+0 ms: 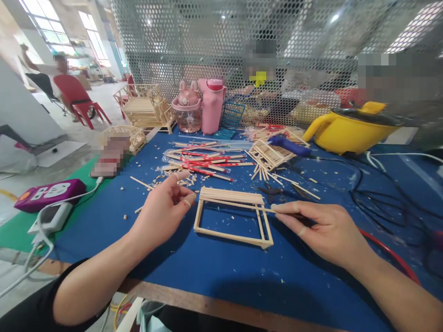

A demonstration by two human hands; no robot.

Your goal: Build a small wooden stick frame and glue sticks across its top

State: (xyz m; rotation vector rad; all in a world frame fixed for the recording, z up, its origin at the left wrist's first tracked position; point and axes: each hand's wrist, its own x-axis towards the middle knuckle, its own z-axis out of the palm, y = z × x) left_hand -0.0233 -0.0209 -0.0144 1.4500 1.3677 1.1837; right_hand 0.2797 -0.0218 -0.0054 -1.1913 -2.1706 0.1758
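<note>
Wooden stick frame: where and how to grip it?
Probably pinch the near rail mid-length, coming from the near side: it's a thin, bare bar with open space behind; slats line the far side, where the right hand holds a stick.

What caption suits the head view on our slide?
Right hand holding a stick across a wooden frame, left hand close by.

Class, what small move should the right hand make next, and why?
Probably nudge the stick against the row of sticks: the right hand holds it across the frame, and a gap shows between stick and row near that hand.
</note>
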